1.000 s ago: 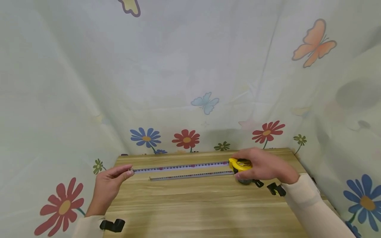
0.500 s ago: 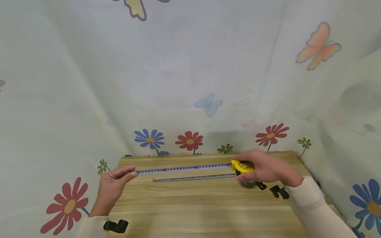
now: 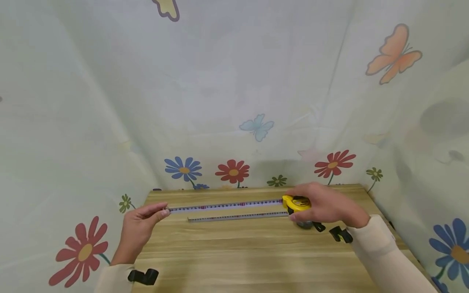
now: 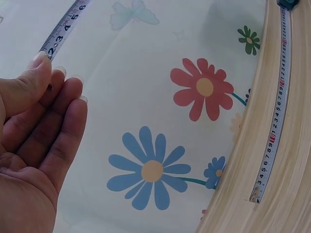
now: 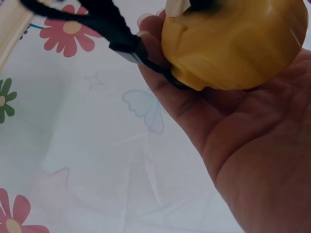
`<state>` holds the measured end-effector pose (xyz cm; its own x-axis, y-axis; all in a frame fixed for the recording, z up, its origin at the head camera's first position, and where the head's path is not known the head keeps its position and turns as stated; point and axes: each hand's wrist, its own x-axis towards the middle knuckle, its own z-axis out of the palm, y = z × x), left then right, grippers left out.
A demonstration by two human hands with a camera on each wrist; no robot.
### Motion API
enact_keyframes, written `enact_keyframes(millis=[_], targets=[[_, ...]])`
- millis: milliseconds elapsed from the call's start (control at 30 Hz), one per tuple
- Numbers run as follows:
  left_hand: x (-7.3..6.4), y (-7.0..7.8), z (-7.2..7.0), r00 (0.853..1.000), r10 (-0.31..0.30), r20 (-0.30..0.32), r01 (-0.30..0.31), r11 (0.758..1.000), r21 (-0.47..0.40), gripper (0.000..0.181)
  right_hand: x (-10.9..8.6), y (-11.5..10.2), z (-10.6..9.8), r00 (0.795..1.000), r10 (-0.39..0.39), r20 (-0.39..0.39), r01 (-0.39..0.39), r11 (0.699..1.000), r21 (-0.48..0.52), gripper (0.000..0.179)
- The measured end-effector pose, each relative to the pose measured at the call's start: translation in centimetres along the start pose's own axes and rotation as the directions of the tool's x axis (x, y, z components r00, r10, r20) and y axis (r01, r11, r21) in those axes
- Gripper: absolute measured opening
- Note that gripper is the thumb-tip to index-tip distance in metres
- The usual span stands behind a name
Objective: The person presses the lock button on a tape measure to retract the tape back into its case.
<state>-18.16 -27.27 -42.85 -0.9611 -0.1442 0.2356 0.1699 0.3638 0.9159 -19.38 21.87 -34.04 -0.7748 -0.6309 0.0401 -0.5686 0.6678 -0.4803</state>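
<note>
A yellow tape measure [image 3: 296, 203] sits in my right hand [image 3: 324, 203], its fingers and thumb round the case; in the right wrist view the palm lies behind the yellow case [image 5: 233, 46] and a black strap hangs from it. From its mouth the printed blade [image 3: 223, 206] runs left to my left hand [image 3: 137, 230]. There the thumb and fingers pinch the blade's end, which they hide. A second tape blade [image 3: 234, 217] lies extended on the wooden table, nearer me and roughly parallel. Its dark case [image 3: 305, 224] is partly covered by my right hand.
The wood-grain table [image 3: 234, 252] meets a pale curtain [image 3: 205, 89] printed with flowers and butterflies at its back edge. The same cloth closes in both sides. Black camera mounts [image 3: 143, 276] stick out at both wrists.
The right hand has shifted slightly left with the yellow tape measure, and the blade between the hands is a little shorter. The second tape lies still; the head view has swung slightly.
</note>
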Motion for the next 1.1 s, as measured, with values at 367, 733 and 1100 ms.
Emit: enact_keyframes(millis=[367, 733, 1100], targets=[[0.17, -0.07, 0.05, 1.0, 0.013, 0.007, -0.013, 1.0, -0.008, 0.032, 0.5, -0.13, 0.13, 1.0, -0.005, 0.002, 0.005, 1.0, -0.008, 0.058], [0.17, -0.45, 0.28, 0.999, 0.036, 0.02, -0.036, 0.999, -0.04, 0.032, 0.8, -0.26, 0.27, 1.0, 0.008, 0.005, -0.008, 1.0, -0.005, 0.058], [0.12, 0.0, 0.51, 0.999, 0.023, 0.032, -0.023, 1.0, -0.011, 0.031, 0.92, -0.36, 0.32, 1.0, 0.015, 0.005, -0.015, 1.0, -0.003, 0.058]])
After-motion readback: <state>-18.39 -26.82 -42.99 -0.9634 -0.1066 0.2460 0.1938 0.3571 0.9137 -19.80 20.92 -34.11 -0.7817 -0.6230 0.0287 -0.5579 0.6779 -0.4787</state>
